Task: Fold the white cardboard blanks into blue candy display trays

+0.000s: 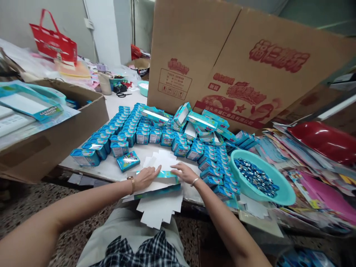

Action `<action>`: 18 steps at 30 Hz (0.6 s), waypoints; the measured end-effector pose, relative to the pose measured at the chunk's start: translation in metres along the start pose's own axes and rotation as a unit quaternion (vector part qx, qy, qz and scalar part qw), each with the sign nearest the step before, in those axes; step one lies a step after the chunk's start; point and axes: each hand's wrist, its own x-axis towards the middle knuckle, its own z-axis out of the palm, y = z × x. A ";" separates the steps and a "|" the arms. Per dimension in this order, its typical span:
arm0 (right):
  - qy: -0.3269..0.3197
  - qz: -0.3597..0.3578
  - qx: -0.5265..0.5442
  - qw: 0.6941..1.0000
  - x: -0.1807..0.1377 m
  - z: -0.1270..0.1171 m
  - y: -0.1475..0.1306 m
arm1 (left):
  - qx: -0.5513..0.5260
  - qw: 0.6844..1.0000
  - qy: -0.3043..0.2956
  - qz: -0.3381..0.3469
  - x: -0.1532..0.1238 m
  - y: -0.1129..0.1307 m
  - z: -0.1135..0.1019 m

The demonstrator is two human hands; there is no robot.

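Note:
A blue and white printed carton (164,179), partly folded, lies across the front table edge between my hands. My left hand (145,178) bears down on its left end with bent fingers, the index finger reaching along the top. At the right end, my right hand (185,172) grips the carton, its index finger stretched out over the white card. Flat white card blanks (158,208) overhang the edge beneath it, and more white blanks (161,160) lie just behind. A single blue tin (128,161) rests on its side left of these blanks.
Rows of blue tins (119,148) curve around the work spot. Folded blue cartons (202,121) are heaped against a large cardboard box (191,48). A turquoise basin (289,193) of shiny blue wrapped pieces stands at right. Another cardboard box (83,122) is at left; scissors (124,95) lie behind.

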 end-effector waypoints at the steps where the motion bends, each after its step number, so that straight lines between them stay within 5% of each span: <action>1: -0.010 -0.014 -0.054 0.998 0.008 0.001 -0.005 | 0.001 1.000 0.000 0.005 -0.002 -0.001 -0.001; 4: -0.075 -0.046 -0.204 0.975 0.027 0.004 -0.022 | -0.015 0.999 -0.023 0.031 -0.006 -0.009 -0.014; 8: -0.126 -0.085 -0.275 0.949 0.036 0.006 -0.029 | -0.021 0.996 -0.078 0.041 -0.008 -0.020 -0.031; 18: -0.129 -0.146 -0.321 0.927 0.028 0.022 -0.026 | 0.132 0.985 -0.101 0.047 -0.005 -0.007 -0.013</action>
